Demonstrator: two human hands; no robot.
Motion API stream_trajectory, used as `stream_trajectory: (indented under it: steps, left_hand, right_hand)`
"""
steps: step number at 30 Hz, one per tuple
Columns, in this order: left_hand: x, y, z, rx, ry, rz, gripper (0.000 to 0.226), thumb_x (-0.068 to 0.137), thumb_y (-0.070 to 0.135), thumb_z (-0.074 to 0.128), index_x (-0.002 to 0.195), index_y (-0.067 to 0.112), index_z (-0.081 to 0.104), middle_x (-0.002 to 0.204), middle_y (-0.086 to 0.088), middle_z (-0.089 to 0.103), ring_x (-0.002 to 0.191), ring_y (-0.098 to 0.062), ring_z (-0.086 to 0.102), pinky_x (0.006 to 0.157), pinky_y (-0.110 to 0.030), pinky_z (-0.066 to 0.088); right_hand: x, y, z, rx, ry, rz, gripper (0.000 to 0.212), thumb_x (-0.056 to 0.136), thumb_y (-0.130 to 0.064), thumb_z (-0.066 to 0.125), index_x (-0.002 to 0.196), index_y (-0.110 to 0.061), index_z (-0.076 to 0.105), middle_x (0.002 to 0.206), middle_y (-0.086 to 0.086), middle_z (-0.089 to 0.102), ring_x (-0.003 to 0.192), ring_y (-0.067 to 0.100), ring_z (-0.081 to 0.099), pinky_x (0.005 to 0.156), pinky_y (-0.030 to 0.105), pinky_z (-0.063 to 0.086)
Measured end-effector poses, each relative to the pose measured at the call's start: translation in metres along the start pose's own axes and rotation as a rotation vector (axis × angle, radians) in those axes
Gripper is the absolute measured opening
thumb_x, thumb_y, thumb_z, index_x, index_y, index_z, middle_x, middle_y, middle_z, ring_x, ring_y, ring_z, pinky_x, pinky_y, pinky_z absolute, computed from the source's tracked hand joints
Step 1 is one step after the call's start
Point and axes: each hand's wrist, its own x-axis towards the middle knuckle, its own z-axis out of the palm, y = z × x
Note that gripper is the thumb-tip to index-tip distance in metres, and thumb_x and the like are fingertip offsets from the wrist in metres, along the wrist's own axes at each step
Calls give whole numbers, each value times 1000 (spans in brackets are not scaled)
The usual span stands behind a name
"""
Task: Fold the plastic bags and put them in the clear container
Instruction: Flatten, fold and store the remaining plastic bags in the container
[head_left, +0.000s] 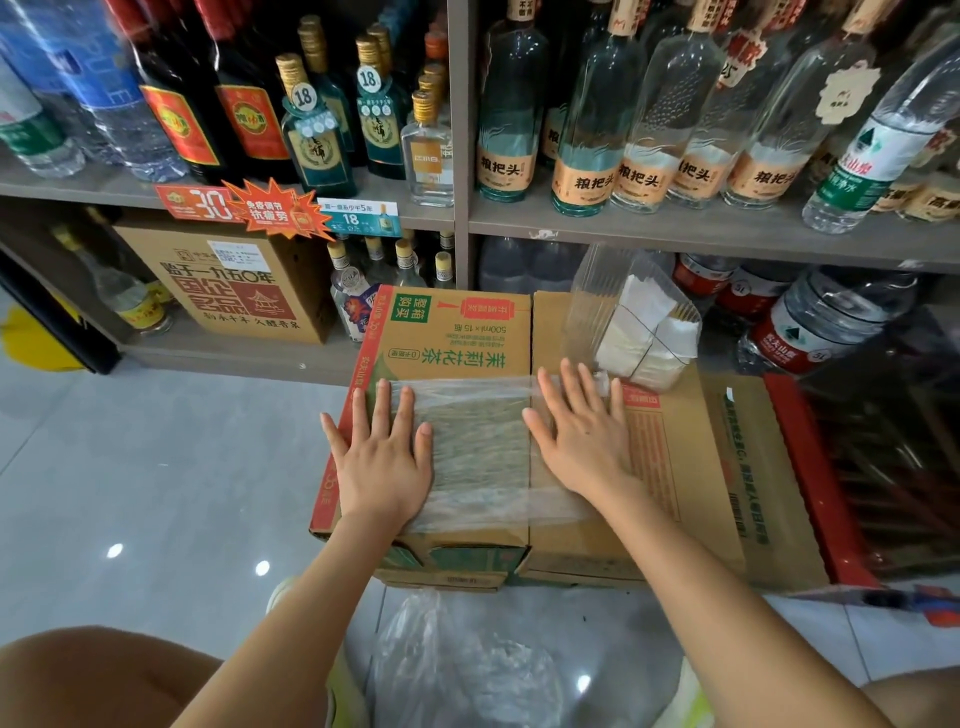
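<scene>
Floor (156, 441): pale glossy tiles are seen at the left, with light spots reflected in them.
Shelf (675, 234): bottles are ranged along its upper board; price tags are fixed to its edge at the left.
Cardboard box (457, 332): set on the floor in front of the shelf and used as a work surface; green print is seen on its top.
Left hand (382, 462): laid flat, fingers spread and straight, pressed on the left end of the bag.
Plastic bag (475, 452): clear, spread flat across the box top, held down at both ends between the hands.
Loose bags (467, 670): a crumpled clear heap is seen on the floor below the box, between the forearms.
Right hand (582, 441): laid flat, fingers spread, pressed on the right end of the bag.
Clear container (597, 291): stood on the far right corner of the box, just beyond the right fingertips.
Folded bags (644, 332): whitish packets are stacked inside the container.
Water jugs (831, 317): large, red-labelled, kept on the lower shelf at the right.
</scene>
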Motion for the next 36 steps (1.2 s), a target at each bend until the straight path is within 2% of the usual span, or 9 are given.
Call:
stream_trajectory:
  steps: [4, 10, 14, 18, 22, 27, 29, 32, 36]
  left_hand:
    - [0, -2, -7, -86, -66, 12, 71, 88, 56, -5, 154, 28, -4, 162, 1, -9, 147, -22, -17, 114, -53, -16]
    - [-3, -23, -24, -684, -58, 33, 67, 86, 66, 23, 149, 43, 11, 160, 7, -12, 146, -15, -17, 119, -44, -7]
    - [-16, -37, -32, -756, 32, 72, 53, 85, 62, 41, 131, 39, 54, 158, 12, 17, 148, -12, 5, 117, -42, 9]
    - [-42, -44, -32, -670, 112, 266, 58, 81, 65, 40, 103, 24, 75, 124, 16, 55, 118, -6, 48, 98, -30, 38]
    - [-63, -52, -24, -704, 9, 454, 69, 82, 77, 40, 102, 22, 75, 116, 12, 66, 115, 6, 51, 100, -11, 35]
    - [-78, -56, -27, -744, -104, 468, 78, 72, 85, 44, 116, 26, 68, 118, 26, 56, 116, 21, 42, 97, -3, 30]
    - [-78, -55, -33, -736, -107, 433, 83, 67, 88, 45, 117, 27, 67, 114, 31, 55, 110, 14, 49, 95, -13, 38]
    - [-71, -52, -39, -730, -105, 324, 72, 61, 78, 57, 114, 30, 66, 108, 21, 62, 105, -3, 56, 92, -29, 46]
    - [-54, -42, -40, -689, -50, 124, 29, 85, 53, 64, 96, 27, 66, 87, 9, 64, 87, -19, 61, 78, -33, 50]
  right_hand:
    - [-21, 2, -14, 40, 149, -22, 69, 86, -60, -21, 147, -33, -3, 157, 0, -2, 147, 22, -6, 117, 48, -10]
    - [-68, -10, -2, 348, 226, -469, 58, 97, -61, 24, 137, -24, 43, 148, 0, 38, 139, 18, 33, 117, 47, 14]
    - [-84, -6, 16, 226, 233, -591, 50, 85, -56, 56, 121, -22, 65, 136, -1, 55, 127, 17, 50, 112, 45, 32]
    - [-99, -6, 22, 213, 357, -583, 32, 75, -34, 79, 103, -21, 72, 119, -3, 67, 109, 17, 60, 94, 39, 41]
    - [-113, -9, 18, 283, 488, -513, 8, 84, -28, 70, 87, -23, 76, 96, -10, 73, 87, 9, 65, 88, 35, 37]
    - [-127, -10, -6, 488, 391, -349, 24, 90, -33, 55, 82, -24, 75, 63, -8, 69, 56, 7, 55, 86, 21, 33]
    - [-126, -13, -24, 552, 274, -277, 18, 92, -30, 58, 89, -23, 75, 75, -9, 72, 62, 1, 45, 80, 13, 24]
    - [-111, -11, -40, 519, 104, -213, 17, 94, -32, 57, 96, -28, 73, 91, -18, 68, 77, -8, 43, 89, 23, 25]
    - [-77, -8, -48, 570, 26, -158, 17, 92, -33, 58, 98, -26, 73, 99, -16, 69, 99, 5, 58, 107, 43, 34]
